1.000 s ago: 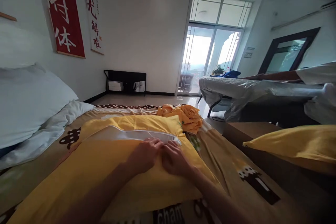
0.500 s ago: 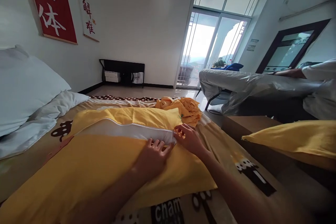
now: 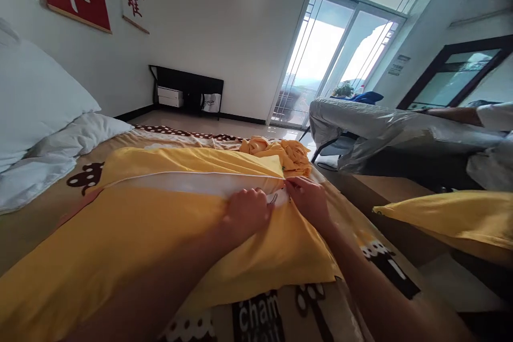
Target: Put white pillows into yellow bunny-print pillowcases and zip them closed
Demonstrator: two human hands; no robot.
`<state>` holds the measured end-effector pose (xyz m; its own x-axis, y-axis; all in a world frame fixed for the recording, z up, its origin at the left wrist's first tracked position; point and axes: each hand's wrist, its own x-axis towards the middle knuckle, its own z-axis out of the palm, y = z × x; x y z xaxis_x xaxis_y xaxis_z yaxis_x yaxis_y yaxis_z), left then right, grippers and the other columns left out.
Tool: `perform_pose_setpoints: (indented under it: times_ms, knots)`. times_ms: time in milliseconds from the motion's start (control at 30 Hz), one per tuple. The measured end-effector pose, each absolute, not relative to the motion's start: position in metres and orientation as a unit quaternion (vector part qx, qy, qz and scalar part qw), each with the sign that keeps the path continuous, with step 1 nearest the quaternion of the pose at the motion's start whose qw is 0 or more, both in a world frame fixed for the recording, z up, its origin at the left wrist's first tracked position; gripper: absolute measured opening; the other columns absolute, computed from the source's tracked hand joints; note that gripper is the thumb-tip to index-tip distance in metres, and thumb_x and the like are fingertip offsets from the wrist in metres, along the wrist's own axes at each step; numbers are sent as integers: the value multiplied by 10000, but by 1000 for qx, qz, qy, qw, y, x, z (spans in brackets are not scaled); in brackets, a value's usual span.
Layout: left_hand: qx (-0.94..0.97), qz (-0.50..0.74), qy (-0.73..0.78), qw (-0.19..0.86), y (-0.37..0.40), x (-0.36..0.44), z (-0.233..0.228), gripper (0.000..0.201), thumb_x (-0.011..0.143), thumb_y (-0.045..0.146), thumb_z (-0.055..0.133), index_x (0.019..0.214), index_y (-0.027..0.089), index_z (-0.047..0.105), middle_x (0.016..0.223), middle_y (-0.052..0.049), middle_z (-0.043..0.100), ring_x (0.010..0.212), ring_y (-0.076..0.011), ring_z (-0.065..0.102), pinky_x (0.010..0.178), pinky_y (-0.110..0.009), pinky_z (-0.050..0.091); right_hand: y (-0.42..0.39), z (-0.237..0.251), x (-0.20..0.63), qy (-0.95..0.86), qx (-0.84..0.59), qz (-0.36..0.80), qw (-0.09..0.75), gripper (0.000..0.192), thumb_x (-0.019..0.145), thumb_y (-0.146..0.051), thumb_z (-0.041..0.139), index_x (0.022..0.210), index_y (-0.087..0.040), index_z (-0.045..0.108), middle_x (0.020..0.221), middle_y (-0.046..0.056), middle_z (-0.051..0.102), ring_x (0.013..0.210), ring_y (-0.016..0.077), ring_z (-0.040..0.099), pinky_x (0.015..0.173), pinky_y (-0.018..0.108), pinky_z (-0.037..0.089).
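A yellow pillowcase [image 3: 160,246] lies across the bed with its long zip opening gaped. Inside, a white inner pillow [image 3: 192,184] shows through the gap. My left hand [image 3: 248,216] is closed in a fist over the cloth near the right end of the opening. A small pronged metal piece, like a fork [image 3: 273,199], sticks out from it; its other end is hidden. My right hand [image 3: 308,199] pinches the right end of the zip edge, pulling the cloth taut.
Crumpled yellow cloth [image 3: 294,155] lies behind the pillowcase. White pillows [image 3: 40,101] rest at the left. Another yellow pillow [image 3: 452,219] is at the right, by a cardboard box [image 3: 395,184]. Beyond, a person's arm [image 3: 457,114] rests over a plastic-covered table [image 3: 360,112].
My left hand has closed into a fist, with the pronged metal piece now showing. My right hand has moved right, drawing the zip edge straighter. The view has tilted down.
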<state>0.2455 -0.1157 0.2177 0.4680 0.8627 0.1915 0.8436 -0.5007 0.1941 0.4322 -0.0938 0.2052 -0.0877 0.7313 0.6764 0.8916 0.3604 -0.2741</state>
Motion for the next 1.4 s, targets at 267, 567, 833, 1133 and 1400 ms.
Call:
perform_pose_setpoints:
  times_ms: [267, 567, 833, 1133, 1400]
  knots:
    - [934, 188, 299, -54, -108, 229, 190, 293, 890, 162, 457, 1153, 200, 581, 758, -24, 669, 696, -213, 657, 594, -314, 480, -120, 209, 437, -748, -549, -16, 373, 228, 888, -260, 485, 987, -190, 678, 731, 16, 685, 629, 140, 598, 587, 239, 437]
    - [909, 340, 215, -112, -122, 231, 153, 423, 825, 203, 507, 1243, 156, 555, 894, -46, 656, 688, -176, 543, 653, -323, 409, -129, 174, 442, -863, -357, -221, 282, 167, 893, -100, 515, 1031, -148, 596, 598, -16, 589, 523, 106, 477, 555, 261, 347]
    - [890, 353, 215, -193, -127, 235, 142, 323, 908, 167, 372, 1128, 127, 606, 716, -24, 554, 615, -171, 463, 603, -337, 286, -131, 161, 448, -840, -308, -316, 316, 260, 868, -41, 529, 1123, -84, 559, 646, 21, 639, 546, 112, 524, 546, 272, 383]
    - [900, 341, 208, -173, -129, 233, 145, 313, 886, 138, 397, 1128, 129, 595, 721, -27, 572, 622, -172, 483, 625, -331, 304, -128, 167, 444, -850, -344, -268, 295, 162, 827, -67, 513, 952, -163, 549, 631, 5, 589, 552, 132, 463, 555, 287, 342]
    - [910, 300, 235, -165, -134, 233, 145, 449, 843, 104, 431, 1283, 46, 496, 714, -24, 574, 605, -161, 501, 613, -313, 342, -134, 184, 424, -809, -493, -161, 277, 162, 860, -159, 467, 711, -197, 520, 600, -8, 568, 566, 130, 466, 617, 271, 335]
